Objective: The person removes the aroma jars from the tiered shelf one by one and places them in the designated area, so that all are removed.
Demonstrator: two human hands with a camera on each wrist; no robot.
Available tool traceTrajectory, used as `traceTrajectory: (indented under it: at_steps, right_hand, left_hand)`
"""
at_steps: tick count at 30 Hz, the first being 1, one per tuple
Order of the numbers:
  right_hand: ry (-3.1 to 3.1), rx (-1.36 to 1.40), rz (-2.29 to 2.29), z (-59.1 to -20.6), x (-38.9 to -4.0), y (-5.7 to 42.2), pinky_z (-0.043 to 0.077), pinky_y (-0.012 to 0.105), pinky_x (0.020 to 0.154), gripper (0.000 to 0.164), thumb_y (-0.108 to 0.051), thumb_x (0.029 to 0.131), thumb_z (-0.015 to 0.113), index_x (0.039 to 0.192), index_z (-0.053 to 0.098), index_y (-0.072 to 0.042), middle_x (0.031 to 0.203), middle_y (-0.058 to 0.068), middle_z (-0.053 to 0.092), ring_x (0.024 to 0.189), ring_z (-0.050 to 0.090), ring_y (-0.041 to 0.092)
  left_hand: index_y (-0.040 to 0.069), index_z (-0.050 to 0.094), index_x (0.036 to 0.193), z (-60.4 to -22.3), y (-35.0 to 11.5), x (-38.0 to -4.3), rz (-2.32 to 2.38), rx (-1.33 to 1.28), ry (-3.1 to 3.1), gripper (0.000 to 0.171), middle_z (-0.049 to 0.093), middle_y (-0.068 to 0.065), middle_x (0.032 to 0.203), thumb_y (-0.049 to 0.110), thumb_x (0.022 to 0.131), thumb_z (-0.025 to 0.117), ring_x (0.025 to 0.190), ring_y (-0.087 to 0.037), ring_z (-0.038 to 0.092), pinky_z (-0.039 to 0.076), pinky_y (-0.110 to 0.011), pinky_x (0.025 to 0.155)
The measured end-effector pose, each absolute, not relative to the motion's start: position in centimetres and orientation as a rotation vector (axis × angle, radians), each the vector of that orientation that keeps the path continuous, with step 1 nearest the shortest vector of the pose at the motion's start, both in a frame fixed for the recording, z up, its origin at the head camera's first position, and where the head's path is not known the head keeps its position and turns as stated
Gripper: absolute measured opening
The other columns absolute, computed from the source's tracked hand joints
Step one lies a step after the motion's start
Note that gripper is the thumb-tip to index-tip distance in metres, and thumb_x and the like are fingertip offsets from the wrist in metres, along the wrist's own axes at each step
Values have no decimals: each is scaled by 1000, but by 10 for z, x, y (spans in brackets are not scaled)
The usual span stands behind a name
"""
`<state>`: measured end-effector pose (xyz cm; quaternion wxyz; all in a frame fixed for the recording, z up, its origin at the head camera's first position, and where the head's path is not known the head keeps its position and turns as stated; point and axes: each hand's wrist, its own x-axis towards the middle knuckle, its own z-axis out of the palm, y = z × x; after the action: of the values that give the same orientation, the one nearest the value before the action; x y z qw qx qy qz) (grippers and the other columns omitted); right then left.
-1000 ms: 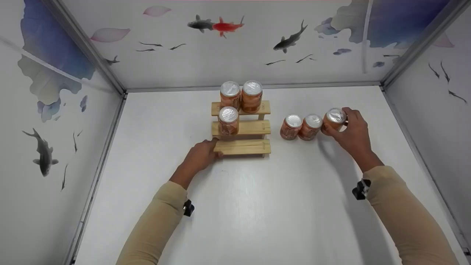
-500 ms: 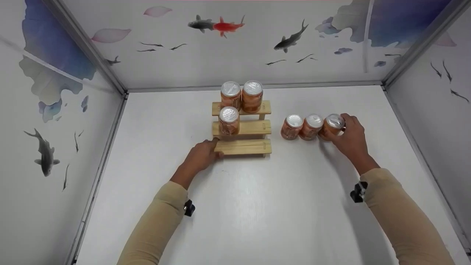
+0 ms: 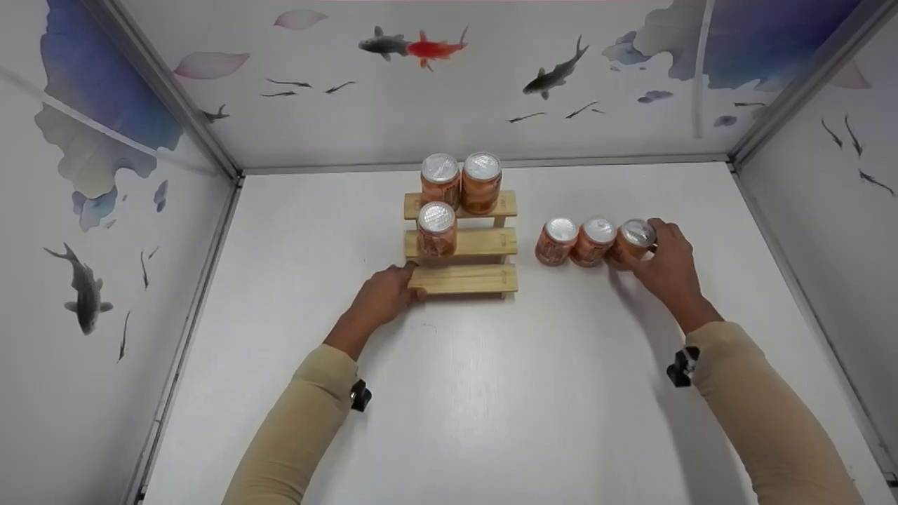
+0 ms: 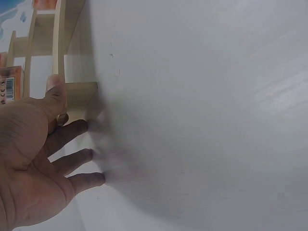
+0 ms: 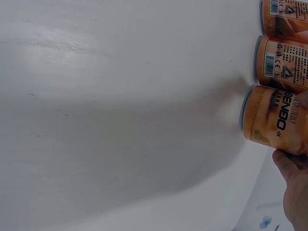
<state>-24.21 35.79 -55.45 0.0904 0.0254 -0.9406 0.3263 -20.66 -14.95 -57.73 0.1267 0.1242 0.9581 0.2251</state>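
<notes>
Head view: a white surface (image 3: 491,407) spreads between printed walls; the back wall (image 3: 463,119) rises near the rack's rear, while the right wall (image 3: 814,182) stands apart from the right hand (image 3: 670,266). Bare surface reaches from the rack toward the person, between the two sleeves. Three-stepped and wooden, the rack (image 3: 487,243) carries two cans (image 3: 480,189) on its top step and another at the left of its middle step. Right of it, across a gap, two more cans (image 3: 556,243) and the end can (image 3: 629,242) form an upright row. The right grip is closed around the end can, just beside its neighbour. The left hand (image 3: 382,298) pinches the bottom step's left end. Left wrist view alone shows the thumb on the step's edge and three fingers stretched toward the surface. Right wrist view alone reveals "BENBO" lettering (image 5: 285,111) and neighbouring barcodes (image 5: 269,65).
</notes>
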Motion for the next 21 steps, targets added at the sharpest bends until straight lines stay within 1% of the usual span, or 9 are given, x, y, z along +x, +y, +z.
traceTrajectory:
  at_steps: [2,3,11,15,21]
  right_hand:
    - [-2805,77,990,-555,-242,359,56,64,110,68,-13,98,83,150,49,14,145,36,54,135,60,53]
    - [-2809,80,998,-555,-242,359,55,64,111,69,-13,98,83,151,48,14,145,36,53,136,60,53]
    - [-2844,96,1027,-553,-243,361,53,65,114,70,-12,100,81,154,45,13,148,36,51,141,57,55]
    - [-2859,89,1035,-553,-244,361,52,65,115,70,-12,101,80,156,43,13,149,36,50,143,55,56]
    - [-2852,128,968,-552,-242,361,54,65,112,73,-11,101,80,156,42,15,147,39,49,141,55,57]
  left_hand:
    - [3,52,161,-576,-149,-206,665,356,2784,61,73,-26,139,38,113,64,126,-40,72,59,-56,104]
    - [2,51,161,-565,-145,-202,659,331,2773,60,71,-27,141,34,113,65,128,-43,71,57,-58,106]
    - [4,55,159,-566,-144,-202,664,328,2783,59,73,-26,136,39,112,65,122,-41,73,59,-58,101]
    - [4,54,159,-566,-144,-202,668,325,2777,58,73,-26,139,38,112,65,125,-42,73,58,-58,103]
    - [7,53,161,-567,-144,-203,675,294,2759,64,72,-27,140,43,110,67,129,-42,71,57,-56,108]
